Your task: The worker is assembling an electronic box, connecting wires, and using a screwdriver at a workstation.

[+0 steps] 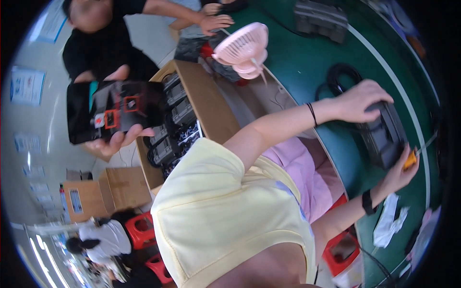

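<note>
A black plastic case (384, 132), with a coiled black cable (343, 77) at its upper end, lies on the green table. My left hand (365, 102), with a black band on its wrist, curls its fingers over the upper end of the case. At the lower end, my right hand (401, 170), above a black wristband, closes around the orange handle of a tool like a screwdriver (410, 160). Its thin shaft points away toward the upper right. The tip is too faint to place.
Another dark case (321, 20) rests farther up the green table (293, 62). A pink fan (245, 48) stands by its edge, and a crumpled white cloth or glove (389, 222) lies near my right wrist. Beside me are a carton (211, 101) of similar cases and a person holding a phone (113, 110).
</note>
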Demonstrator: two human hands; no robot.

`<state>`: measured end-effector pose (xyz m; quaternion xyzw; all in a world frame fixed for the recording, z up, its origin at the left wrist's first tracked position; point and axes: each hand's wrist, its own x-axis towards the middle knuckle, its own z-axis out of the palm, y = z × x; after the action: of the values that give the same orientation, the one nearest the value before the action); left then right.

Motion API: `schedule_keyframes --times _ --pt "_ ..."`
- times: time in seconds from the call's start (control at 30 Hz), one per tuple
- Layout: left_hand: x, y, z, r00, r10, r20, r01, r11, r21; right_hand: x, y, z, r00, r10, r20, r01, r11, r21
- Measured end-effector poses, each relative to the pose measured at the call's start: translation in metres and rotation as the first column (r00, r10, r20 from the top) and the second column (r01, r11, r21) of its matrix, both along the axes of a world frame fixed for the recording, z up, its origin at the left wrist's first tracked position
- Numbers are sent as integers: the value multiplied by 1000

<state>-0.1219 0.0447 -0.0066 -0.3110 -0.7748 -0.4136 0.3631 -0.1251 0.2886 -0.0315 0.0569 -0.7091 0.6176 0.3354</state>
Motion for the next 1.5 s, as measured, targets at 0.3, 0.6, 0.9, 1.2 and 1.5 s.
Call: schedule_keyframes --times 0.3,0.6,0.9,1.2,1.5 --pt "4 1 12 980 193 -55 -193 981 15 21 -36 52 992 -121 20 115 977 180" --pt "13 19 16 982 189 -11 -189 982 -22 43 -32 74 988 -155 2 141 908 395" --pt "13 18 36 963 225 -150 -263 905 -334 56 -27 81 972 -214 -97 220 685 694" --pt "27 19 35 863 323 -388 -487 734 -473 76 -30 75 987 -162 -7 110 640 760" --pt "35 9 28 914 257 -312 -384 794 -471 85 -31 60 988 -148 44 72 694 717"
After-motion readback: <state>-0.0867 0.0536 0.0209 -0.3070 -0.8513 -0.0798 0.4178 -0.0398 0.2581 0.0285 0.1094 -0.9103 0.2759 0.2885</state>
